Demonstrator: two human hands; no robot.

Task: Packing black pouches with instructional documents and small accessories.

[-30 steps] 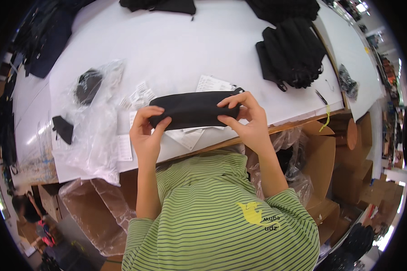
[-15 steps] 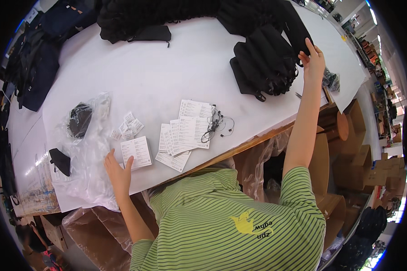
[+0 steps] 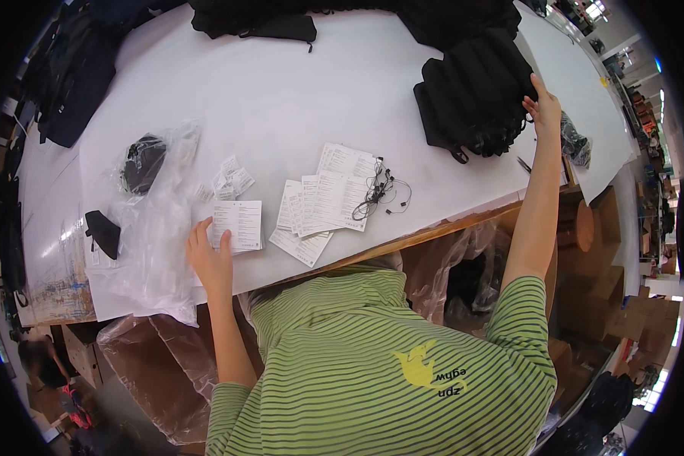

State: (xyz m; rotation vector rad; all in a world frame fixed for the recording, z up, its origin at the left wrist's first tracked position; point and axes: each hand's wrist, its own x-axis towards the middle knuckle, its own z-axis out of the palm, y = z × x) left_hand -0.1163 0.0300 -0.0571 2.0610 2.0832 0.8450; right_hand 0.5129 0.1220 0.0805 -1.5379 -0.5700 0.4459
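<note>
My right hand (image 3: 544, 110) is at the right edge of a row of overlapping black fabric pouches (image 3: 475, 91), its fingers closed on the outermost pouch; part of the grip is hidden. My left hand (image 3: 211, 257) lies at the left edge of a small stack of white printed cards (image 3: 238, 226), fingers and thumb spread apart. Just right of it, more white printed cards (image 3: 305, 205) are fanned out on the white table (image 3: 281, 106). Thin black cords (image 3: 374, 194) lie in a tangle over their right end. Small white tags (image 3: 233, 178) rest behind the stack.
Clear plastic bags (image 3: 156, 251) cover the table's left part, near a round black item (image 3: 143, 163) and a small black piece (image 3: 103, 234). Black pouches (image 3: 296, 29) line the far side. Dark fabric (image 3: 72, 91) is piled far left. Cardboard boxes (image 3: 604, 292) stand at the right.
The view has shifted, so the table contents sit higher and slightly right. The long black pouch by my right hand now lies against the row. My left hand stays beside the card stack.
</note>
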